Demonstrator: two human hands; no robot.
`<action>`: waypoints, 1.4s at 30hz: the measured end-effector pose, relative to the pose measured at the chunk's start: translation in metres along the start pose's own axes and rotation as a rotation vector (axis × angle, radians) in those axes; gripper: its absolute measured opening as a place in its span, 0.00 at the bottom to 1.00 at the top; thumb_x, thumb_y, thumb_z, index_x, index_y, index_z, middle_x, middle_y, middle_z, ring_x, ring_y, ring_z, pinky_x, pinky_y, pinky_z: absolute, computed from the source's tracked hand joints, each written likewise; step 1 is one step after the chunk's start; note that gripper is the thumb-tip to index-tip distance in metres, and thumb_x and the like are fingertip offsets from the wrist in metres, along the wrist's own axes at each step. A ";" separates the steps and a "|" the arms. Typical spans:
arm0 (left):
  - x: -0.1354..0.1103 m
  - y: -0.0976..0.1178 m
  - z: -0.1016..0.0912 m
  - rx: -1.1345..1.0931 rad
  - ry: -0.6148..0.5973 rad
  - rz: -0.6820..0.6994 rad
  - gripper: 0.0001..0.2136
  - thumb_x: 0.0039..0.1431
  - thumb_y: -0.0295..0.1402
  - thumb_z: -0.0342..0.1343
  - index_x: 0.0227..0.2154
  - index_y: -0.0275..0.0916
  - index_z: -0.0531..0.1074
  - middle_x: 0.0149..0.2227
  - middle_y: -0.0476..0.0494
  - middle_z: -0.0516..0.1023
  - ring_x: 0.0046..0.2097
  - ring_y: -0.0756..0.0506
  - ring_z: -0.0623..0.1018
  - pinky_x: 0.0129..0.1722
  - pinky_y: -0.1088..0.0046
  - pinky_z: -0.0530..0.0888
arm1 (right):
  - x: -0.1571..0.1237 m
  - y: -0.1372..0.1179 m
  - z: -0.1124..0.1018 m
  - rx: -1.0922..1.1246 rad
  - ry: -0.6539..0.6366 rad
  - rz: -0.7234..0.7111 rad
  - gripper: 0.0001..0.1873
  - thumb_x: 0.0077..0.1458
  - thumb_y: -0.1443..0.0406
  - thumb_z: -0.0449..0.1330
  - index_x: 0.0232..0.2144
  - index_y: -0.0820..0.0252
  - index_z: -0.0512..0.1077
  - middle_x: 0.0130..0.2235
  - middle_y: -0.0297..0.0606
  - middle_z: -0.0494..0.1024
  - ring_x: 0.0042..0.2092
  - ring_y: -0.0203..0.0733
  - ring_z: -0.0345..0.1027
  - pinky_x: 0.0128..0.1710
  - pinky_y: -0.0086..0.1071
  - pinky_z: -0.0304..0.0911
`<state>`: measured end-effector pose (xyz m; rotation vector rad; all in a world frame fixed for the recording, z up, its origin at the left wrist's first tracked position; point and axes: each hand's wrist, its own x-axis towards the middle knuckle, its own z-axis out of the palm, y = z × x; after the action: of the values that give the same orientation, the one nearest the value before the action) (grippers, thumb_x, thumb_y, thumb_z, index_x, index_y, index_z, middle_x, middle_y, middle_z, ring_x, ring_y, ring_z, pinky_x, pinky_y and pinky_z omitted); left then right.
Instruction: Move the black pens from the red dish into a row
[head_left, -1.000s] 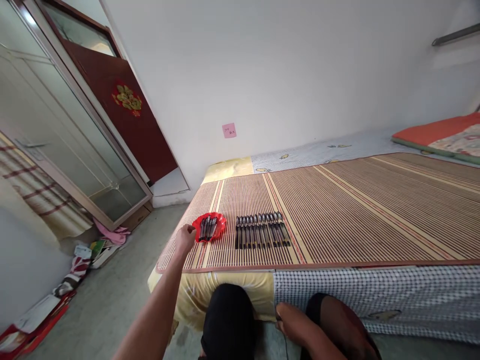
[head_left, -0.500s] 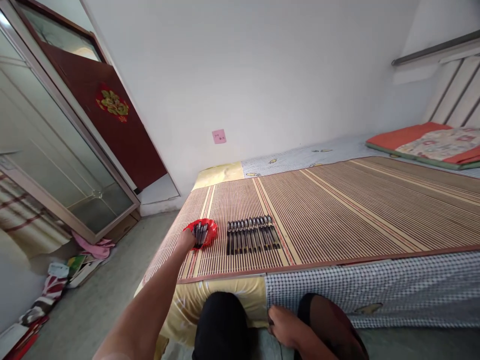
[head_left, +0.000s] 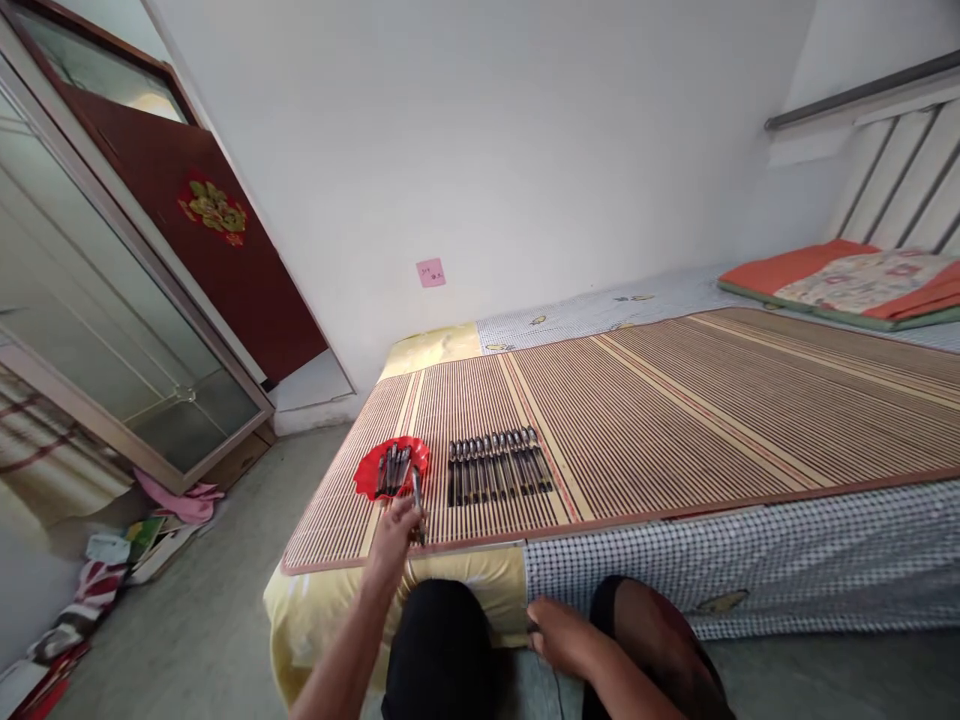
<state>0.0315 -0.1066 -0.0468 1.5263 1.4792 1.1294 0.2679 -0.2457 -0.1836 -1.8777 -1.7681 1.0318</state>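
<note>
My left hand [head_left: 397, 522] pinches a dark pen [head_left: 417, 492] at the near edge of a red scalloped plate [head_left: 364, 478]. Several more dark pens [head_left: 393, 470] lie together in that plate. To its right, a neat row of pens [head_left: 496, 468] lies side by side on the striped mat [head_left: 637, 430]. Down between my knees, by the bed's front edge, my right hand [head_left: 561, 634] is closed around a small dark thing, mostly hidden by the fingers. A thin cord hangs below that hand.
The bed's yellow and checked sheet [head_left: 750, 560] drapes over its front edge. A folded orange floral quilt [head_left: 840, 285] lies at the far right. A pink note [head_left: 430, 273] is on the wall. Clothes and boxes sit on the floor at left, near a glass door [head_left: 135, 330].
My left hand has drawn back from inside the red plate toward me and right, bringing out a pen. My right hand stays closed by the bed edge. The view has shifted slightly.
</note>
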 end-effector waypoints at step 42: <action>-0.165 -0.079 0.110 -0.720 -0.637 -0.531 0.18 0.40 0.37 0.74 0.34 0.36 0.77 0.26 0.48 0.79 0.24 0.53 0.73 0.26 0.78 0.65 | -0.006 0.008 -0.036 0.581 0.033 -0.027 0.18 0.52 0.51 0.61 0.26 0.60 0.68 0.24 0.31 0.73 0.24 0.36 0.71 0.21 0.25 0.59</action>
<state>0.1114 -0.2552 -0.1772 0.7948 0.8172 0.6452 0.2989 -0.2446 -0.1634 -1.4887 -1.2801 1.3189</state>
